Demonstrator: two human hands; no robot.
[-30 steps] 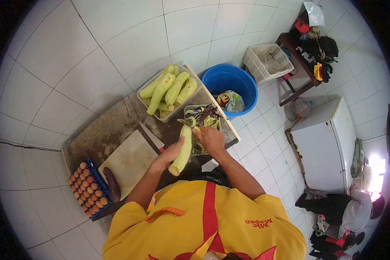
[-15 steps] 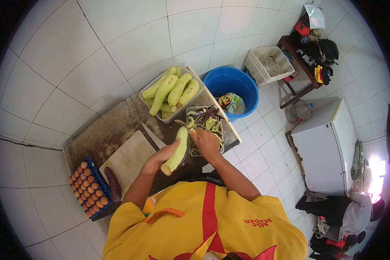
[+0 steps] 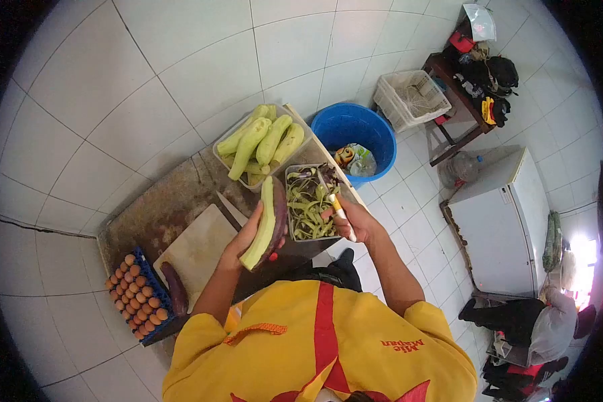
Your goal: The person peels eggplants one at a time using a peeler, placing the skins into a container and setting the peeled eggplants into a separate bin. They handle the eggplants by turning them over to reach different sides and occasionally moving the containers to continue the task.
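My left hand (image 3: pixel 249 234) is wrapped round a partly peeled eggplant (image 3: pixel 269 221), its pale green flesh bare on one side and purple skin left on the other. In my right hand (image 3: pixel 357 220) is a peeler (image 3: pixel 340 213) with a yellow and white handle, its thin blade pointing away from me. The peeler is apart from the eggplant, over a clear tub (image 3: pixel 309 238) of green and purple peelings (image 3: pixel 308 211). Behind the left hand stands a plastic container (image 3: pixel 301 149) piled with peeled eggplants (image 3: pixel 251 147).
On the table (image 3: pixel 151 194) lie a cutting board (image 3: pixel 197 251), a knife (image 3: pixel 231 209), an unpeeled eggplant (image 3: pixel 174 288) and a tray of eggs (image 3: pixel 139 295). A blue bin (image 3: pixel 352 127) stands beyond the table's right edge. Another person (image 3: pixel 549 321) is at the far right.
My right hand has drawn back to the right from the eggplant with the peeler. The eggplant has turned in my left hand, so more purple skin shows.
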